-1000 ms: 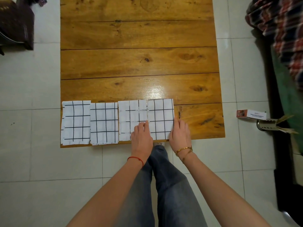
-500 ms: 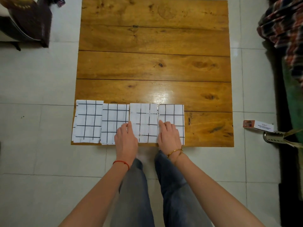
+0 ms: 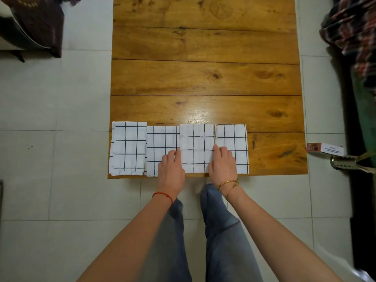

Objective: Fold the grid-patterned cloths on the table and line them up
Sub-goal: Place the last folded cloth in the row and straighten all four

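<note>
Both hands lie palm-down and flat on the row of cloths at the 6 o'clock edge of the counter [image 3: 203,78], forearms reaching up from the bottom of the view toward 12 o'clock. The left hand [image 3: 171,169] rests on the second cloth [image 3: 160,139], its fingers together and its index finger along the left edge of the third cloth [image 3: 196,139]; a red thread circles the wrist. The right hand [image 3: 222,167] rests on the seam between the third cloth and the fourth cloth [image 3: 234,139], fingers extended and close together, with thin gold bangles at the wrist. Neither hand grips anything; both are open and pressing on fabric.

Four white folded cloths with dark grid lines sit side by side along the near edge, filling the left and middle of that edge. Each is a rectangle with its long axis running 12 to 6 o'clock. The first cloth [image 3: 128,147] sits at the 9 o'clock end, its top edge slightly higher than its neighbour's. Neighbours touch or slightly overlap along their long sides. At 3 o'clock of the fourth cloth the wood is bare.

A small box [image 3: 324,149] lies on the tiled floor [image 3: 50,98] at 3 o'clock of the counter.
</note>
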The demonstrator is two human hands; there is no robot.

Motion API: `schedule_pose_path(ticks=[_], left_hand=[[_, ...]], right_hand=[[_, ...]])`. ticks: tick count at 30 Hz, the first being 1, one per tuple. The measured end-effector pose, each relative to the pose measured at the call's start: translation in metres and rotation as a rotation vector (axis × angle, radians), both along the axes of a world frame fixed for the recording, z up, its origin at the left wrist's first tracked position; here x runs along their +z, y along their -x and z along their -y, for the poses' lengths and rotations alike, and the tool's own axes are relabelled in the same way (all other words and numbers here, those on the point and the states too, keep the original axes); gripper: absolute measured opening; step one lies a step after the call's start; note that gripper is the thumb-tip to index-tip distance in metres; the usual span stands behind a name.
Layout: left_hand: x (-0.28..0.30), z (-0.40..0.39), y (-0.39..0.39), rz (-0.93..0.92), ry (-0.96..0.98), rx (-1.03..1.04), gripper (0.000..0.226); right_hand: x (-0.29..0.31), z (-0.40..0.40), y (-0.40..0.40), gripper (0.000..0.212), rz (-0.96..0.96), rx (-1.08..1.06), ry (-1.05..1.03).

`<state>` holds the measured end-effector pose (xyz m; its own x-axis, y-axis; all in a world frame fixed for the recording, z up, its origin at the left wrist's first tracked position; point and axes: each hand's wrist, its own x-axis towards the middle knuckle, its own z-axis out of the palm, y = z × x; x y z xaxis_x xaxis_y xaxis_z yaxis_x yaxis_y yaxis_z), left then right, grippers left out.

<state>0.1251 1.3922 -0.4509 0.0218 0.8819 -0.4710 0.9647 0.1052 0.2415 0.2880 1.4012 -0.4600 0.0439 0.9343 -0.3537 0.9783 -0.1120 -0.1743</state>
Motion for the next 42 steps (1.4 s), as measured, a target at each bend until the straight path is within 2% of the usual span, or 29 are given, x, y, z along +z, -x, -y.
schedule_pose_path(ticks=[4,8,15,22,26,31,34,42], left_hand=[[0.007,-0.001,0.028,-0.013,-0.045,0.018,0.06],[0.007,-0.002,0.069,-0.062,-0.059,0.08,0.061],[0.001,0.0,0.11,-0.076,-0.005,0.025,0.061],[-0.004,0.003,0.116,-0.017,0.013,-0.025,0.061],[-0.002,0.004,0.125,0.008,0.006,-0.025,0.06],[0.003,0.006,0.154,-0.042,-0.037,0.103,0.058],[0.001,0.007,0.176,-0.085,-0.022,0.162,0.058],[-0.008,0.008,0.193,-0.116,0.018,0.112,0.076]], right_hand=[[0.007,0.0,0.026,0.05,-0.056,-0.008,-0.08],[0.01,0.001,0.068,0.048,-0.139,0.098,-0.022],[-0.002,0.005,0.106,0.047,-0.068,0.041,0.073],[-0.003,0.006,0.112,0.043,-0.062,0.017,0.047],[0.001,0.007,0.118,0.05,-0.068,-0.006,-0.008],[0.016,0.007,0.149,0.042,-0.199,0.1,-0.008],[0.018,0.006,0.171,0.044,-0.279,0.178,0.029],[0.003,-0.003,0.194,0.052,-0.222,0.2,0.121]])
